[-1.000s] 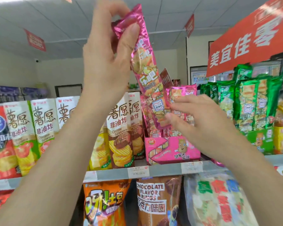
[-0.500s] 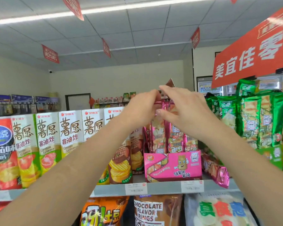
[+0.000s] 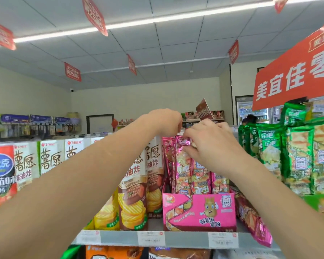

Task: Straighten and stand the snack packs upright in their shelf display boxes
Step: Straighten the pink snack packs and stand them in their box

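One pink display box (image 3: 198, 212) sits at the shelf's (image 3: 185, 239) front edge, with at least four pink snack packs (image 3: 183, 171) standing upright in it. A fifth pink pack (image 3: 254, 221) lies slumped over the shelf edge, right of the box. Green packs (image 3: 297, 161) crowd the right side, tall chip boxes (image 3: 133, 191) the left. Both arms reach forward: the right hand (image 3: 213, 144) pinches a pack's top, and the left hand (image 3: 166, 121) is curled just behind; whether it holds anything cannot be told.
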`<act>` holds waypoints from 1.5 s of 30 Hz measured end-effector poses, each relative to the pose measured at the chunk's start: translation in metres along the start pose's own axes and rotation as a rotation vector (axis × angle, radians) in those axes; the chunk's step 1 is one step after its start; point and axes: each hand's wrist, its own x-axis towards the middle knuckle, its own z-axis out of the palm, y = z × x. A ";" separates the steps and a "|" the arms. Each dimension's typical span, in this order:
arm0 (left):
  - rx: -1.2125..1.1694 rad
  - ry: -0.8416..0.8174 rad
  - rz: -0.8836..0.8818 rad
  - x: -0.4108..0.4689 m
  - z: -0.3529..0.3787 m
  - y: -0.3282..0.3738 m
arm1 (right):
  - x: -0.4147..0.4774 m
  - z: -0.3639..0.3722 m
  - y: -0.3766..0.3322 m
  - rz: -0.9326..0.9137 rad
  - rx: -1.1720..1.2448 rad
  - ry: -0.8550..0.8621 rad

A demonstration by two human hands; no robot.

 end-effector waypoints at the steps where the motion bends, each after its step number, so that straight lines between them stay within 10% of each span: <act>1: 0.055 -0.074 0.010 0.007 0.004 0.001 | 0.000 0.000 0.001 -0.001 -0.008 -0.011; 7: 0.157 -0.437 -0.026 0.025 0.018 0.001 | 0.007 -0.004 0.002 0.027 -0.066 -0.107; 15: -0.112 -0.409 -0.039 0.019 -0.002 -0.009 | 0.002 0.010 -0.003 0.065 -0.108 0.012; 30: -0.457 0.657 -0.101 -0.002 -0.006 -0.019 | 0.005 0.009 0.002 0.105 0.010 0.056; 40: -0.462 0.659 -0.040 -0.025 -0.014 -0.022 | 0.067 -0.023 0.002 0.082 0.104 -0.553; 45: -0.509 0.725 -0.142 -0.026 -0.006 -0.028 | 0.052 -0.029 0.003 0.017 0.195 -0.498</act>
